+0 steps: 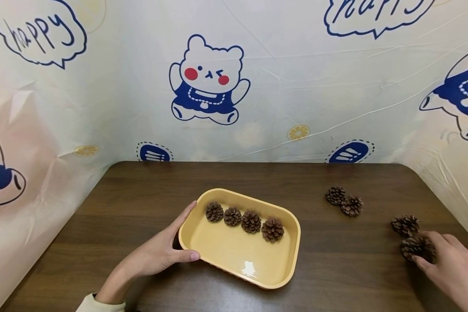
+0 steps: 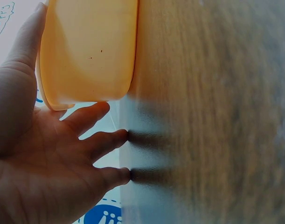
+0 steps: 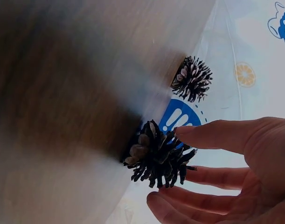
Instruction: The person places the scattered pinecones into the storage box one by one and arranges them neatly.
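Note:
A yellow rectangular tray point(image 1: 234, 255) stands tilted across the table's middle, with several pine cones in a row along its far side. My left hand point(image 1: 160, 253) holds the tray's left end, thumb at the near rim and index finger at the far side; in the left wrist view its other fingers point(image 2: 109, 142) are spread, with tips at the tabletop. On the right, my right hand point(image 1: 454, 264) has thumb and fingers around a pine cone point(image 3: 158, 156) at the tabletop. Some of those fingertips are hidden. Close behind it lies another pine cone point(image 1: 405, 225).
Two touching pine cones, one of them the farther cone point(image 1: 335, 196), lie right of the tray, toward the back. A printed sheet point(image 1: 273, 95) hangs behind and beside the dark wooden table point(image 1: 343, 264).

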A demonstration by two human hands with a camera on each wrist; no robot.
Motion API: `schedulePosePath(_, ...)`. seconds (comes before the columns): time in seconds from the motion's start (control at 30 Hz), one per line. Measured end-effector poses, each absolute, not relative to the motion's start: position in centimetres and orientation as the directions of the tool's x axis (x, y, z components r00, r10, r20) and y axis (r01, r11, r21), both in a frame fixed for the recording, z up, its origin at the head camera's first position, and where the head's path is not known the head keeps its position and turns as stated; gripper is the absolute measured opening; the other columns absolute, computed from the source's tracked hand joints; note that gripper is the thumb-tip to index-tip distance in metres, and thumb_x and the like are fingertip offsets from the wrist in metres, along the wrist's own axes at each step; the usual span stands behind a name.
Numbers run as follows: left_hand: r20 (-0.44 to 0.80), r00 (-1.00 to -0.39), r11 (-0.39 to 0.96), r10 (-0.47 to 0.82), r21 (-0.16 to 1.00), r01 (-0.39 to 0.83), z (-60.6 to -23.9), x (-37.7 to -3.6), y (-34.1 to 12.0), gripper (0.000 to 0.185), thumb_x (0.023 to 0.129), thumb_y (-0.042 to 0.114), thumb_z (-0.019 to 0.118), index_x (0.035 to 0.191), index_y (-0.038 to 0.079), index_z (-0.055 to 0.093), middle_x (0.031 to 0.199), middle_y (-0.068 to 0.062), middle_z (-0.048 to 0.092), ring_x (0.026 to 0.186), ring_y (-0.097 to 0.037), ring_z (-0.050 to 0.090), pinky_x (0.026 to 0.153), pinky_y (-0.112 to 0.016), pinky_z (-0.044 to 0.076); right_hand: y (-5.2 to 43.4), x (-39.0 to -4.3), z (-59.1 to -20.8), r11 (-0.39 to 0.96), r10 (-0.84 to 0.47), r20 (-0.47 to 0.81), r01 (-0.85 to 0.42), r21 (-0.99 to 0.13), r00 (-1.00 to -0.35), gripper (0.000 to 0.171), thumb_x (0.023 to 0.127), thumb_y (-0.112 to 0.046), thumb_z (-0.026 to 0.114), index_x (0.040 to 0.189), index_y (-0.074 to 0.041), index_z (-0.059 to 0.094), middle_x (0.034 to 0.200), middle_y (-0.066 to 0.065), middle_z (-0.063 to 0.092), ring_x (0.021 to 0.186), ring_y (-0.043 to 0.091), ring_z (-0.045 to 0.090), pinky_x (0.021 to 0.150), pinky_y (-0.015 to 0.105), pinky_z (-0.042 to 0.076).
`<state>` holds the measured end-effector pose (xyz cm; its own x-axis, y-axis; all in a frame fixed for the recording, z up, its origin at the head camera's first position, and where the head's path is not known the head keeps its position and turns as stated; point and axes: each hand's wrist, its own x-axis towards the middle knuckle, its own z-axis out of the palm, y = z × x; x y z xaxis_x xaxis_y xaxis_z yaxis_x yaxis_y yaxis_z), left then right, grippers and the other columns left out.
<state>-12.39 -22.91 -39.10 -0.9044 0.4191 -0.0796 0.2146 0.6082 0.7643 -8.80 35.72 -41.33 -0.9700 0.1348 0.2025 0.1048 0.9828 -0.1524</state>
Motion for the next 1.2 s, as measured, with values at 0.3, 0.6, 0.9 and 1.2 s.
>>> schedulePosePath(0.3,-0.085,-0.906,0.61,0.414,0.765,0.207,-39.0,-12.3,-22.9,0.114,0.089,0.043,0.083,0.171,0.029,0.005,0.177,-0.008,0.016,0.156,-0.039,0.027,0.119,-0.068,0.026,35.7,-8.8,-41.1,0.982,0.149,0.158,0.127,-0.142,-0.976,0.057,0.073,-0.001,0.088,0.116,0.017,0.055,0.108,0.049,0.053,0.09,0.062,0.057,0.073,0.068,0.048)
schedulePosePath(0.6,-0.078,-0.906,0.606,0.416,0.766,0.212,-39.0,-12.3,-22.9,0.113,0.089,0.042,0.083,0.17,0.031,0.005,0.177,-0.008,0.016,0.156,-0.039,0.027,0.119,-0.068,0.026,35.6,-8.8,-41.4,0.985,0.119,0.237,0.084,-0.153,-0.964,0.054,0.069,0.0,0.089,0.11,0.017,0.059,0.104,0.046,0.055,0.086,0.06,0.059,0.07,0.066,0.048)
schedulePosePath(0.9,-0.081,-0.904,0.595,0.42,0.777,0.206,-39.1,-12.3,-23.0,0.113,0.089,0.042,0.083,0.171,0.028,0.005,0.177,-0.01,0.015,0.156,-0.041,0.025,0.12,-0.069,0.024,34.6,-8.7,-40.5,0.987,0.07,0.293,0.024,-0.158,-0.954,0.051,0.068,-0.002,0.09,0.107,0.017,0.063,0.105,0.045,0.058,0.09,0.06,0.059,0.075,0.068,0.048)
schedulePosePath(1.2,-0.087,-0.905,0.604,0.417,0.771,0.204,-39.1,-12.4,-23.0,0.114,0.089,0.043,0.083,0.171,0.027,0.005,0.176,-0.01,0.017,0.155,-0.04,0.028,0.119,-0.068,0.026,33.8,-8.7,-39.9,0.985,0.032,0.311,-0.023,-0.173,-0.95,0.053,0.07,-0.003,0.091,0.109,0.017,0.062,0.101,0.041,0.059,0.083,0.055,0.06,0.07,0.066,0.049)
